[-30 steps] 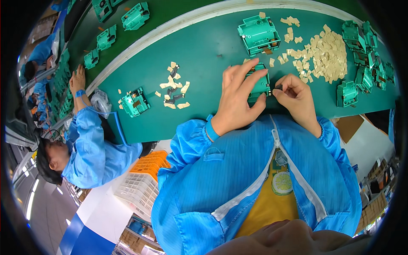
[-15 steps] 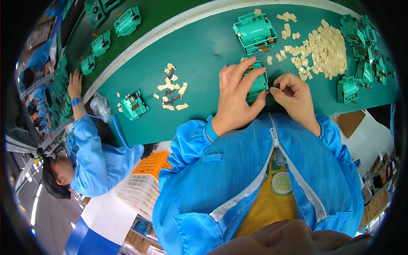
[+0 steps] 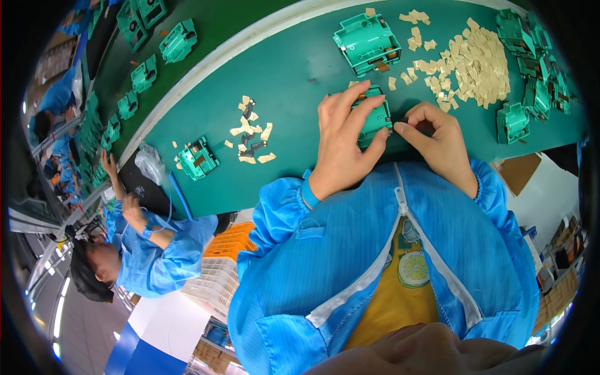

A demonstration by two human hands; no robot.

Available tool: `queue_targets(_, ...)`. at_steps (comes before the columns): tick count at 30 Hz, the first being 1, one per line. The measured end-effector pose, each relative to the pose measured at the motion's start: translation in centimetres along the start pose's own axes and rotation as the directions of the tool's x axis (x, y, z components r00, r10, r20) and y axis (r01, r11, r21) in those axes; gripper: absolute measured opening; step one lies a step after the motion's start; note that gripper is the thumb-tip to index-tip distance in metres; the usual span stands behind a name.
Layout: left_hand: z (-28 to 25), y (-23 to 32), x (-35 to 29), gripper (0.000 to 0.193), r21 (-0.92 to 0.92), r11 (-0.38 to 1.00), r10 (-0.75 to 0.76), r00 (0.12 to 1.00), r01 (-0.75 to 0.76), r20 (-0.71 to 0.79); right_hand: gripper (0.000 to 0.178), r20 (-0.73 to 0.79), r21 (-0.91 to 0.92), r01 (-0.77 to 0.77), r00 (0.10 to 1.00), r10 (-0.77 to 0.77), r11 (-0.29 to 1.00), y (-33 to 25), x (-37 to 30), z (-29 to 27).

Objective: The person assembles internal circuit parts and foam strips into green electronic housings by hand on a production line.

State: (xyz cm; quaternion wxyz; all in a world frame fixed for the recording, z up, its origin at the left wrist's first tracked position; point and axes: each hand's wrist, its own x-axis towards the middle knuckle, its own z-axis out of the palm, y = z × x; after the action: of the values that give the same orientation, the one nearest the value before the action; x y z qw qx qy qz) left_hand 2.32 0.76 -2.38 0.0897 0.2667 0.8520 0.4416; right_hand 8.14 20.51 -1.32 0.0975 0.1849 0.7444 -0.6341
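Note:
My left hand (image 3: 347, 139) grips a small green plastic housing (image 3: 377, 120), fingers over its far side and thumb along its near edge. The housing rests on the green table close to my body, partly covered by that hand. At its right edge, my right hand (image 3: 439, 140) pinches a small black piece (image 3: 401, 121) between thumb and index finger. Whether the piece touches the housing I cannot tell. Beyond my hands lies a larger green housing (image 3: 367, 45) with a brown flex strip at its near edge.
A heap of small cream paper pieces (image 3: 478, 65) lies to the right, with stacked green housings (image 3: 517, 122) beyond. Leftward are scattered cream and black bits (image 3: 250, 134) and another green housing (image 3: 198, 158). A conveyor (image 3: 181, 78) carries more housings past a co-worker (image 3: 153, 250).
My right hand has opened out a little beside the housing, still pinching the black piece. Housings on the conveyor have moved along, and the co-worker's arm has drawn back with a second hand now showing.

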Motion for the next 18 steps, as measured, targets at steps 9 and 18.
queue_targets(9,-0.1,0.1,0.2,0.072,0.020,1.000,0.009,1.000,-0.009,0.026,0.016,0.054,-0.098,-0.007,0.998,0.013,0.995,-0.6,0.2,-0.6)
queue_targets(18,-2.3,0.5,-0.5,0.073,-0.095,0.995,-0.040,0.998,0.044,0.043,0.008,0.210,0.327,-0.090,0.977,0.021,0.941,-2.6,-0.4,-0.9)
